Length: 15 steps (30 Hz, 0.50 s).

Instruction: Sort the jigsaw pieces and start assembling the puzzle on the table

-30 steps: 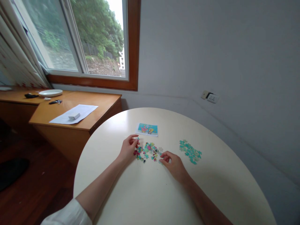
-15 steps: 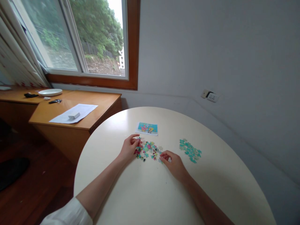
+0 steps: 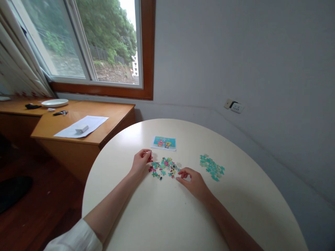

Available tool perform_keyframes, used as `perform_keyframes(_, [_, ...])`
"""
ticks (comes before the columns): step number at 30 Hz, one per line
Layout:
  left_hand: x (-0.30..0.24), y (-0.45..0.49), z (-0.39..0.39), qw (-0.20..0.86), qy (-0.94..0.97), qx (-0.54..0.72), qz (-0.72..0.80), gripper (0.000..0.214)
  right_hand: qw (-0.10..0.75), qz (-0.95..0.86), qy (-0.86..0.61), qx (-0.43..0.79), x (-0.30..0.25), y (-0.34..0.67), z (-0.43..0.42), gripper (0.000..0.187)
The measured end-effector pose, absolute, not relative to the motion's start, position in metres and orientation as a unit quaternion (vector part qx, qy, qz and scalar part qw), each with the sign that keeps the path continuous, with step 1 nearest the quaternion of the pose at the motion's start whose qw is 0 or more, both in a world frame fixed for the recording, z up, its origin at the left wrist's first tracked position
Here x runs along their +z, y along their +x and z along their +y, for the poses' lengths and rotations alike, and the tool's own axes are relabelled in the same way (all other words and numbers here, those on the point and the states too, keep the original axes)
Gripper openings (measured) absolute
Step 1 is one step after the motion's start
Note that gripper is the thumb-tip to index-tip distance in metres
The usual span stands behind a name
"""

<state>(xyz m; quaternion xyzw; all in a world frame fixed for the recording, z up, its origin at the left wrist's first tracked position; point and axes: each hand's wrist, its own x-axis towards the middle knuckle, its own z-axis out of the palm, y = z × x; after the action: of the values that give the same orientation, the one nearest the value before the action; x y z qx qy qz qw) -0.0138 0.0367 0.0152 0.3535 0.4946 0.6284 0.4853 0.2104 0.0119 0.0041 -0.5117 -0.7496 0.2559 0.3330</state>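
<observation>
A mixed pile of small jigsaw puzzle pieces (image 3: 166, 163), teal, pink, yellow and dark, lies spread on the round table between my two hands. At the upper left edge of the pile, my left hand (image 3: 142, 161) has its fingers pinched on a puzzle piece (image 3: 150, 152), mostly covered by the fingertips. My right hand (image 3: 191, 179) rests at the pile's right edge, thumb and index finger apart, with no piece visible between them. Beyond the pile lies a picture card (image 3: 164, 143) with pink and yellow cartoon figures on teal.
A separate group of teal puzzle pieces (image 3: 212, 168) lies to the right of my right hand. The cream round table (image 3: 157, 219) curves near the wall. To the left, a wooden desk (image 3: 117, 113) bears a paper sheet (image 3: 91, 122), a small white box (image 3: 82, 129) and a white plate (image 3: 54, 103).
My left hand has moved a little left, away from the pile, with the puzzle piece in its fingers. The right hand's thumb has shifted slightly left and its fingers look more apart.
</observation>
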Motion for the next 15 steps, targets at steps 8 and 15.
perform_keyframes(8, [0.0117,-0.0127,0.0389,0.495,0.351,0.626,0.489,0.036,0.304,-0.809,-0.463,0.199,-0.0009,0.2119,0.0135,0.003])
perform_keyframes(15, [0.0178,-0.0125,0.0346,0.508,0.350,0.621,0.484,0.048,0.350,-0.803,-0.451,0.171,-0.0035,0.2131,0.0134,0.007])
